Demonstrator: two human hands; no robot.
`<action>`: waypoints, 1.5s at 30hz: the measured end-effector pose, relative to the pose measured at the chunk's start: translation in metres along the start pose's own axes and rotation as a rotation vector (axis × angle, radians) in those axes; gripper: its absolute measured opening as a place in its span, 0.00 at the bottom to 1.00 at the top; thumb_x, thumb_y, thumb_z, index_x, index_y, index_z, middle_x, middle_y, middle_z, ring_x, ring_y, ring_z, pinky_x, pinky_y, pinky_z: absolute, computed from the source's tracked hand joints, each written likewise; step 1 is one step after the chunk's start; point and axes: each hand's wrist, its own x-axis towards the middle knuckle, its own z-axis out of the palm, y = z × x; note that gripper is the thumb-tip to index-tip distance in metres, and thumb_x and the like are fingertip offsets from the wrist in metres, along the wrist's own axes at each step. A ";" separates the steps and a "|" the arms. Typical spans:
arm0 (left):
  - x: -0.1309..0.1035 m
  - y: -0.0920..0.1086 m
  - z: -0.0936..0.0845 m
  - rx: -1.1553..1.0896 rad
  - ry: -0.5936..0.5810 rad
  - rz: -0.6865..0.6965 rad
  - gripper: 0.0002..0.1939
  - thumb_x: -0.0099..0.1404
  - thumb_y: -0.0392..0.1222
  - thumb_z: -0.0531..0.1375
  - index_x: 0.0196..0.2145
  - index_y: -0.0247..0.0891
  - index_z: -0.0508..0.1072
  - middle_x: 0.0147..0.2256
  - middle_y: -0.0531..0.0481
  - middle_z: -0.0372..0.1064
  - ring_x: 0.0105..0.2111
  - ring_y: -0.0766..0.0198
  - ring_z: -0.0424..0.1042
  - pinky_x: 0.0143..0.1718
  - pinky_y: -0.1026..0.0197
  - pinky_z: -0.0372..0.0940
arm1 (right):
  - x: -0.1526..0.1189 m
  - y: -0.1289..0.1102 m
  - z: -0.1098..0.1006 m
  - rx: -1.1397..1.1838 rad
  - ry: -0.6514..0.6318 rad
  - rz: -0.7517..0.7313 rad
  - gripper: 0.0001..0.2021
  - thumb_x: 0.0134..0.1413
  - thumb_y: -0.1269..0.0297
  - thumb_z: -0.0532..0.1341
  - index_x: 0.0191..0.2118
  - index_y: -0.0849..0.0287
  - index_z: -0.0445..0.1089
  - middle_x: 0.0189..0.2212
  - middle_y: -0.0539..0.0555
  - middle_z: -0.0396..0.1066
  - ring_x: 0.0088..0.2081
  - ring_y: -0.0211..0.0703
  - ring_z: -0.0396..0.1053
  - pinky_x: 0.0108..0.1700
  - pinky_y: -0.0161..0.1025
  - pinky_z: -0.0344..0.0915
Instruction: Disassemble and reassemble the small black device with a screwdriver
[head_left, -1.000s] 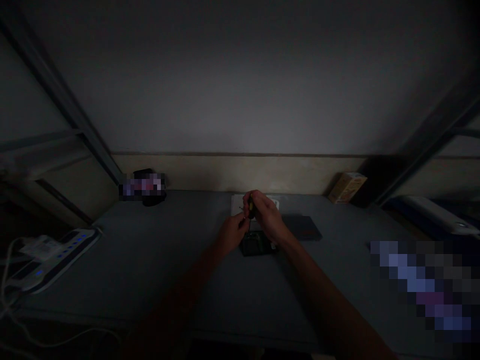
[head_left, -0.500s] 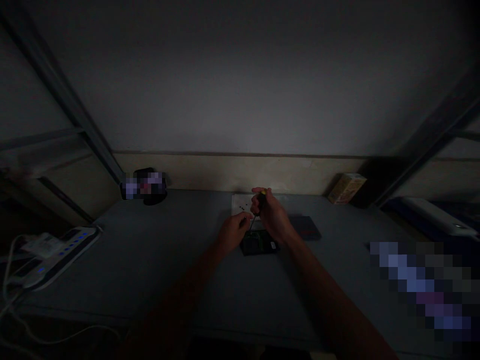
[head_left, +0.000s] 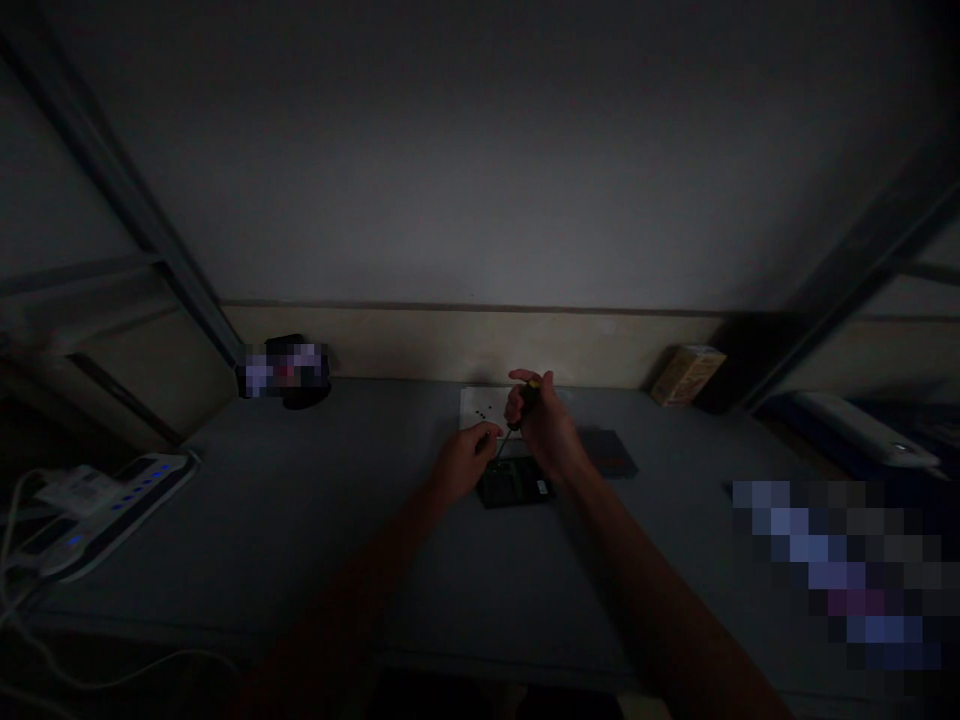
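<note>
In the head view, my right hand (head_left: 551,430) is wrapped round the dark handle of a screwdriver (head_left: 529,398) with a yellow end. Its thin shaft slants down to the left, and the tip meets the upper left part of a dark, flat electronic device (head_left: 517,485). That device lies on the table, an opened-looking inside facing up and a small white label at its right. Beside the shaft, my left hand (head_left: 466,460) is closed with thumb and forefinger together near the tip. Whatever those fingers pinch is too dark to tell.
Behind my hands lies a white sheet (head_left: 472,405) with several tiny dark pieces. A dark flat panel (head_left: 611,453) is right of the device. A small box (head_left: 686,375) stands by the wall. At left is a power strip (head_left: 124,515) with cables. The grey table (head_left: 300,520) bears everything.
The whole view has shifted slightly. My right forefinger sticks out a little more from the screwdriver handle; the tip stays at the device's upper left. My left hand keeps its place.
</note>
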 end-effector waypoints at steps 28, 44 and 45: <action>0.000 0.005 -0.002 0.043 0.006 0.009 0.13 0.74 0.40 0.53 0.42 0.36 0.78 0.29 0.52 0.73 0.27 0.65 0.69 0.32 0.65 0.59 | -0.006 -0.005 0.004 0.042 0.034 0.070 0.15 0.51 0.51 0.74 0.37 0.55 0.76 0.38 0.51 0.75 0.36 0.41 0.71 0.38 0.37 0.67; -0.001 0.002 -0.001 0.001 0.001 0.003 0.15 0.75 0.44 0.52 0.43 0.36 0.77 0.25 0.54 0.69 0.26 0.66 0.67 0.30 0.65 0.58 | -0.006 -0.010 0.005 0.125 -0.023 0.135 0.15 0.57 0.47 0.68 0.37 0.54 0.74 0.26 0.47 0.63 0.27 0.37 0.62 0.29 0.36 0.62; -0.001 0.002 -0.001 0.001 0.003 0.001 0.15 0.75 0.45 0.52 0.43 0.36 0.77 0.25 0.54 0.69 0.26 0.66 0.67 0.30 0.65 0.58 | -0.006 -0.010 0.005 0.119 -0.024 0.139 0.15 0.57 0.47 0.68 0.36 0.55 0.74 0.27 0.47 0.64 0.27 0.37 0.63 0.30 0.36 0.62</action>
